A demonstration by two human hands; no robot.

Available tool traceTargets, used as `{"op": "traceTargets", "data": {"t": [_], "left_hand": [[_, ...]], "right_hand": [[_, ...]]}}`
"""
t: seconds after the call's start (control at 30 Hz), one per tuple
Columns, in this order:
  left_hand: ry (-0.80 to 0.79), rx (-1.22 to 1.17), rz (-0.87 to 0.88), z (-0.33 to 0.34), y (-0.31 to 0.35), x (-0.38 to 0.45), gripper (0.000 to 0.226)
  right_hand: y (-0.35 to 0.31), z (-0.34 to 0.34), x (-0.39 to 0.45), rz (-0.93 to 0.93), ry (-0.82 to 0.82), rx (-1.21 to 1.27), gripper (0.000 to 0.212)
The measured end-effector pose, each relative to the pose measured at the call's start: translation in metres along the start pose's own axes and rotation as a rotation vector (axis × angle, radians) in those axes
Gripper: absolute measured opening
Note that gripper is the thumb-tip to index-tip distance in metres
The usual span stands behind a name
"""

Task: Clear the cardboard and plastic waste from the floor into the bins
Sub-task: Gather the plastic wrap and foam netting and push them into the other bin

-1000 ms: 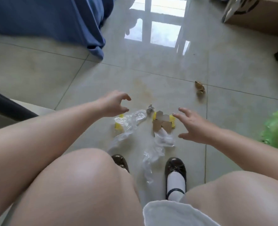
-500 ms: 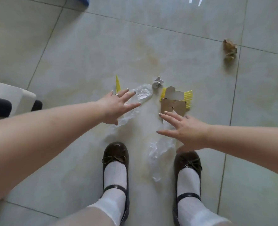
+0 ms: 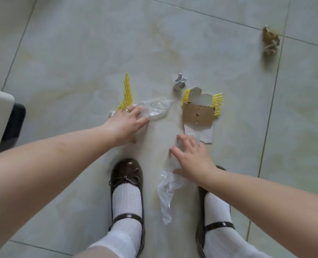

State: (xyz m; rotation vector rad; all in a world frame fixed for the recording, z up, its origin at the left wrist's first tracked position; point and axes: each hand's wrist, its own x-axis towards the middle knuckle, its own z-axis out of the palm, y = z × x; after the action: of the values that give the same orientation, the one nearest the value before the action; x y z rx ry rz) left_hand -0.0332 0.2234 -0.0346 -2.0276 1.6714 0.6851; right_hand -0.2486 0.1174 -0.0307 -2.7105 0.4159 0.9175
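2 brown shoes (image 3: 127, 174), white socks (image 3: 127, 199)

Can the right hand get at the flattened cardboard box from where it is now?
Probably yes. The right hand rests on clear plastic film just short of the flattened cardboard box, with nothing lying between them.

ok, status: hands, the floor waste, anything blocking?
Left hand fingers on clear plastic bag. Right hand spread on second plastic sheet. Cardboard piece untouched on floor. Nothing blocking; no bins in view.
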Motion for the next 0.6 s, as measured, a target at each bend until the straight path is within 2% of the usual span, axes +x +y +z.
{"op": "traceTargets", "data": {"t": [0.17,0.23,0.43,0.53,0.6], "left_hand": [[0.063,-0.187,-0.043,0.002,0.0,-0.008,0.052],[0.096,-0.276,-0.076,0.001,-0.001,-0.012,0.045],[0.143,-0.384,-0.106,0.006,-0.003,-0.016,0.046],[0.161,-0.438,-0.14,0.007,-0.004,-0.017,0.047],[0.173,-0.462,-0.172,0.007,-0.006,-0.017,0.047]], "right_hand": [[0.005,-0.003,0.01,-0.057,0.061,0.067,0.036],[0.008,-0.004,0.009,-0.096,0.058,0.075,0.031],[0.007,-0.008,0.009,-0.116,-0.067,0.136,0.03],[0.012,-0.009,0.011,-0.114,-0.051,0.164,0.029],[0.016,-0.011,0.012,-0.043,-0.034,0.287,0.027]]}}
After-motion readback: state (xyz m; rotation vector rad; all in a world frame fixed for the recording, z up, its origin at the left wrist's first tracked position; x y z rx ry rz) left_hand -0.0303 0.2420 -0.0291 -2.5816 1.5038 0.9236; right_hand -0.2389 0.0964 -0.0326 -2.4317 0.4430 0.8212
